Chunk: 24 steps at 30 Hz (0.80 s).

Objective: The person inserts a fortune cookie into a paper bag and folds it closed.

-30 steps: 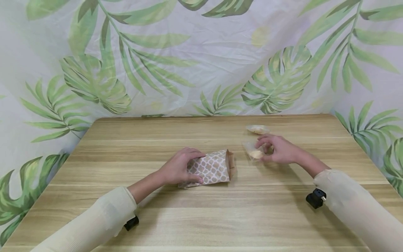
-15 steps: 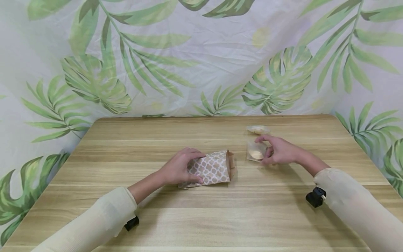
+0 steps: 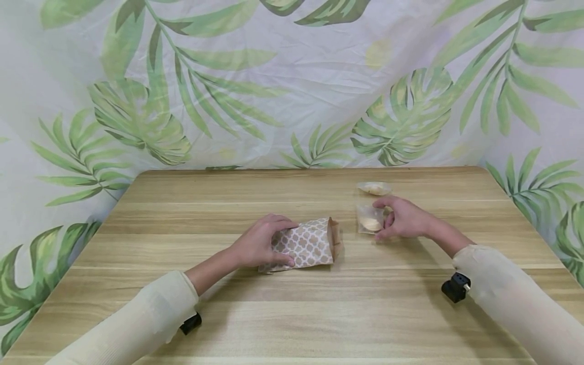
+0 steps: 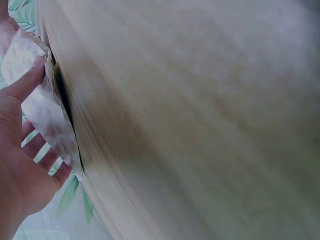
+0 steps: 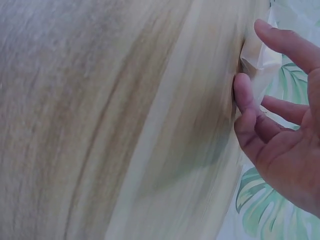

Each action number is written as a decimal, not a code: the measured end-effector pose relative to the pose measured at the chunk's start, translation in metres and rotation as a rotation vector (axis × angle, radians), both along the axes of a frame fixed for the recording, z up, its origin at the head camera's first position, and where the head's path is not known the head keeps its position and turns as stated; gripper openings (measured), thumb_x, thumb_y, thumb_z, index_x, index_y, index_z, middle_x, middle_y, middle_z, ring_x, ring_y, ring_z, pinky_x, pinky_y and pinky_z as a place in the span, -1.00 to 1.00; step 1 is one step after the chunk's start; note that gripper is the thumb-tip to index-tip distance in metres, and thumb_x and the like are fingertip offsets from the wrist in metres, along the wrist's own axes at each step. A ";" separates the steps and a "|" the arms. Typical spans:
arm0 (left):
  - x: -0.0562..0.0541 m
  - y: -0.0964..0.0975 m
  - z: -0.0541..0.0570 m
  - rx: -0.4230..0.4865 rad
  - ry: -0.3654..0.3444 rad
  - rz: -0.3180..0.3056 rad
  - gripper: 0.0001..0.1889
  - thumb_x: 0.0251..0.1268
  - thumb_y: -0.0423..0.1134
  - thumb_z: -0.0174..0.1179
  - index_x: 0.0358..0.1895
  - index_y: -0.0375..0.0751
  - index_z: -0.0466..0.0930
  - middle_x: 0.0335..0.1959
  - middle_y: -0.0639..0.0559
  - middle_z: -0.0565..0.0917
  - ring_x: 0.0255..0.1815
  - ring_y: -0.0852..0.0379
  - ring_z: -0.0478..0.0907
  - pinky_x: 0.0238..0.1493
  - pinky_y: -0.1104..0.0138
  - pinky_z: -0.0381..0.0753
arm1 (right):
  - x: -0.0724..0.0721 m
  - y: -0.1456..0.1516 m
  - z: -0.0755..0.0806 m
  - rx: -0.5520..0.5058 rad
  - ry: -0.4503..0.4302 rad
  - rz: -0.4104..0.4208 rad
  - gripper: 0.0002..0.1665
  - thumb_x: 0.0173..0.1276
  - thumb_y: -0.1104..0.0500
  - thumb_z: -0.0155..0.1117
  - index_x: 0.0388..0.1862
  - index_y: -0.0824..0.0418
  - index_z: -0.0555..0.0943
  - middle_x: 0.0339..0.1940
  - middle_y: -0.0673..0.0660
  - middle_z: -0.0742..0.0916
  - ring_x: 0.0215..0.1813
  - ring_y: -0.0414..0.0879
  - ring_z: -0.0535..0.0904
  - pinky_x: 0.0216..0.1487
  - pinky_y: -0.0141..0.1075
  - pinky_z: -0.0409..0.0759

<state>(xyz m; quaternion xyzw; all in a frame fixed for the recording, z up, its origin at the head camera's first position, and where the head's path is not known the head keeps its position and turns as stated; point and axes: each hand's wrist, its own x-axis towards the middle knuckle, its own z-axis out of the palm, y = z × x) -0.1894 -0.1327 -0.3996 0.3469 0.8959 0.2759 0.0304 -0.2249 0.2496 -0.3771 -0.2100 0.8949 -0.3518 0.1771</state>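
A patterned paper bag (image 3: 307, 244) lies on its side on the wooden table, its brown open mouth facing right. My left hand (image 3: 261, 242) grips its closed end, thumb along the near edge and fingers over the far edge. In the left wrist view the thumb (image 4: 30, 80) lies across the bag (image 4: 45, 107). To the right, a small clear packet (image 3: 370, 219) with a pale round piece inside lies flat. My right hand (image 3: 403, 218) is at its right side, index finger and thumb spread apart near its edges. In the right wrist view the fingers (image 5: 246, 92) are loosely bent beside the packet (image 5: 261, 57).
Another clear packet (image 3: 375, 188) with pale contents lies farther back, near the table's far edge. Behind the wooden table (image 3: 292, 324) hangs a leaf-print cloth (image 3: 292, 76). A small black device sits under each sleeve.
The packet by my right hand was tilted and now lies flat and squarer to the table. My right fingers have shifted slightly around its right side. The left hand and bag stay put.
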 end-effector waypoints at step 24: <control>-0.001 0.000 0.000 -0.004 0.004 -0.001 -0.11 -0.10 0.04 0.67 0.35 -0.29 0.57 0.31 -0.20 0.59 0.34 -0.18 0.49 0.40 -0.07 0.47 | 0.004 -0.008 -0.009 -0.048 0.162 0.023 -0.19 0.00 0.34 0.64 0.24 0.52 0.50 0.11 0.44 0.63 -0.50 -0.18 0.54 -0.44 -0.37 0.51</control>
